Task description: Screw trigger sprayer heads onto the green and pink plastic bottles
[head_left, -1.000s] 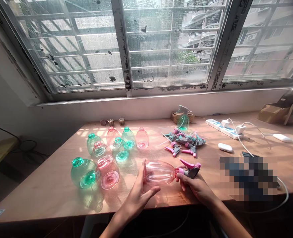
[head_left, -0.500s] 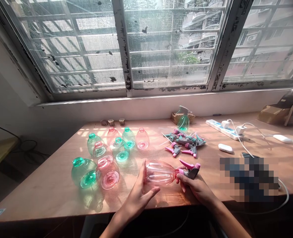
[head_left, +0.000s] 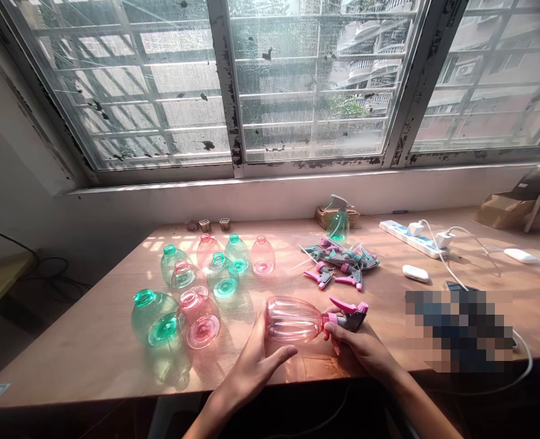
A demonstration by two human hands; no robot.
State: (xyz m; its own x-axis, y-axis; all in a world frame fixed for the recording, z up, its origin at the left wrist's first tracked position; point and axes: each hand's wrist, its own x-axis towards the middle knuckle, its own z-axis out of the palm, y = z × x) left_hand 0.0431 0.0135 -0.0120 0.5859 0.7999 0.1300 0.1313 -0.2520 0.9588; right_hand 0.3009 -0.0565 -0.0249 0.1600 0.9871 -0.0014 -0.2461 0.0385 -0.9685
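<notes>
A clear pink bottle (head_left: 292, 319) lies on its side just above the wooden table (head_left: 96, 347), near the front edge. My left hand (head_left: 254, 360) wraps round its wide bottom end. My right hand (head_left: 359, 346) is closed on the pink and grey spray trigger head (head_left: 349, 312) that sits on the bottle's neck. Both forearms come in from the lower edge.
Several empty green and pink bottles (head_left: 196, 280) stand at the left. A pile of loose trigger heads (head_left: 340, 261) lies behind, with one green spray bottle (head_left: 338, 222) beyond. A power strip (head_left: 409, 236) with cables, a white case (head_left: 415, 272) and a cardboard box (head_left: 517, 207) are at the right.
The bottle and both hands have shifted very slightly; the trigger head has turned a little on the neck. Nothing else on the table has moved.
</notes>
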